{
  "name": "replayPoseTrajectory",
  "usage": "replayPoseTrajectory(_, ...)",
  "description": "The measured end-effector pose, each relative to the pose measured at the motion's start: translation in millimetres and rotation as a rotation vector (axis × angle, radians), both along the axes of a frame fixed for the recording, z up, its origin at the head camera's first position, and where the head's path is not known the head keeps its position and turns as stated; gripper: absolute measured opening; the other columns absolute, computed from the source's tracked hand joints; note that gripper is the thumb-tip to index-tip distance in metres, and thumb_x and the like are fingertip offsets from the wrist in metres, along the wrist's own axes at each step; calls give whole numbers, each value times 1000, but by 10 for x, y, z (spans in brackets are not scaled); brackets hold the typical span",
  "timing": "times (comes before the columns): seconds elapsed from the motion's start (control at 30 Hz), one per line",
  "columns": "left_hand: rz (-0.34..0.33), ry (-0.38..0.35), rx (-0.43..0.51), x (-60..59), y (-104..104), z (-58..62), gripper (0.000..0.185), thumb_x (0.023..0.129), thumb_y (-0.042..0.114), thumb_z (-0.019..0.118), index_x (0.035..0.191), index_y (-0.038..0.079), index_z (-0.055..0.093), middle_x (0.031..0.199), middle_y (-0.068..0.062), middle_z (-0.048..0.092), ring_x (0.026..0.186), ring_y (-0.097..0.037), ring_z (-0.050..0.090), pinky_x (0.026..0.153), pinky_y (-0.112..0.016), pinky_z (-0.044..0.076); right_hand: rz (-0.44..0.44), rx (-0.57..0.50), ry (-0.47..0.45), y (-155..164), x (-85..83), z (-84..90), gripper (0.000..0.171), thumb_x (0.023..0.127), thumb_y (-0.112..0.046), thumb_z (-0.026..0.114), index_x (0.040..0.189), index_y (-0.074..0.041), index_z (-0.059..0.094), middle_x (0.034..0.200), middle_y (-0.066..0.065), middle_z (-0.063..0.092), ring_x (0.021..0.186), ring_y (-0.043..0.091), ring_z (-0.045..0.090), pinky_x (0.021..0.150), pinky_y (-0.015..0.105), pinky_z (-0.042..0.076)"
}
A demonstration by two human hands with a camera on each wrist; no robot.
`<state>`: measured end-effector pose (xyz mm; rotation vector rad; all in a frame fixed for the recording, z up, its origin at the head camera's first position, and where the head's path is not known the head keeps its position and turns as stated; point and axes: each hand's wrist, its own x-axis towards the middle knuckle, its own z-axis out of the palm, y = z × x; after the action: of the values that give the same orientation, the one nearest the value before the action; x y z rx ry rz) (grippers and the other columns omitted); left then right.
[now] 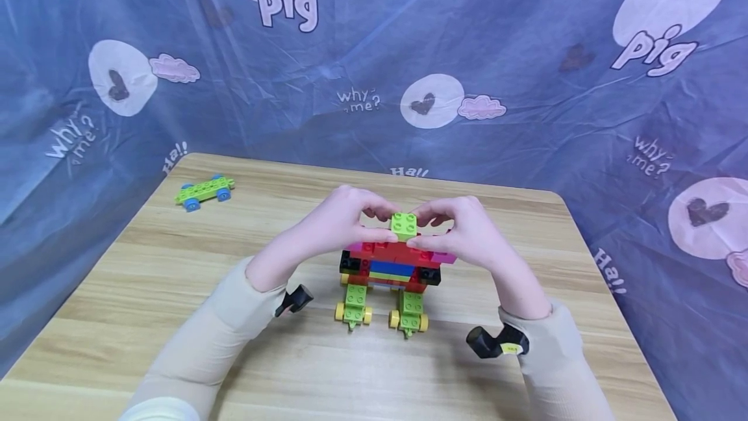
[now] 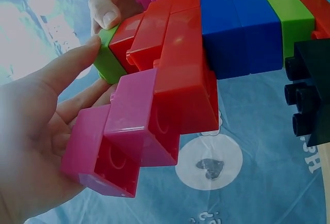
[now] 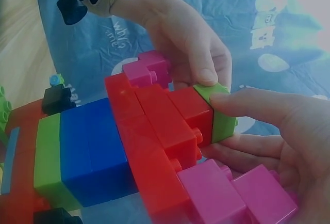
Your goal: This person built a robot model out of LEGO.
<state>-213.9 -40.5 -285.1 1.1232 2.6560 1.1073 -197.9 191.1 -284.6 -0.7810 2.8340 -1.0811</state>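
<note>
Thumbs and fingers of my left hand (image 1: 341,218) and right hand (image 1: 470,231) pinch a lime green toy brick (image 1: 404,227) from opposite sides. This green brick (image 3: 224,123) sits against a red brick (image 3: 191,105) at the top of a built brick figure. Stepped pink bricks (image 2: 135,114) flank the red rows (image 2: 180,69), close to the palms. Lower down come blue bricks (image 1: 390,269), a green layer and black bricks (image 1: 429,276) at the sides. Green wheeled bases (image 1: 411,307) with yellow wheels carry the figure on the table.
A separate green wheeled base (image 1: 204,190) with blue wheels stands at the table's back left. Around the wooden table (image 1: 146,317) hangs a blue printed cloth (image 1: 362,31) at the back and sides. Each wrist wears a black camera (image 1: 487,343).
</note>
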Motion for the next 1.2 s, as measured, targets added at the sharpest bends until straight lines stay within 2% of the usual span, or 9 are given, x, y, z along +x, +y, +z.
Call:
replayPoseTrajectory(0.27,0,-15,-11,-7,5,1,41,82,28,80,116,8,72,105,-4,75,96,-17,68,84,-31,56,2,3,-12,-1,-10,15,24,73,-17,86,93,-8,76,90,3,75,85,20,66,75,34,56)
replayPoseTrajectory(0.53,-7,-1,2,-18,10,-15,39,81,28,80,113,7,73,102,-4,75,93,-16,68,84,-31,56,-27,7,-39,-11,1,16,27,72,-18,85,95,-7,76,91,5,75,86,22,65,75,43,57)
replayPoseTrajectory(0.8,0,-8,5,-9,7,-10,39,81,28,81,113,7,73,101,-4,76,93,-15,68,85,-30,56,-57,6,-85,-30,3,23,29,72,-19,86,96,-6,76,91,6,74,85,22,66,71,35,56)
replayPoseTrajectory(1.13,-15,-33,8,-24,-2,-6,39,81,27,80,114,6,73,100,-3,76,92,-14,69,82,-27,56,-24,-9,-97,-21,-26,27,27,72,-17,85,95,-6,76,86,5,74,80,17,66,74,40,57)
replayPoseTrajectory(1.2,-18,-37,13,-21,-2,-8,39,81,27,80,114,6,73,101,-3,76,92,-14,69,82,-27,56,-23,-8,-98,-19,-26,25,27,72,-17,85,95,-6,76,86,5,74,79,17,66,74,38,57)
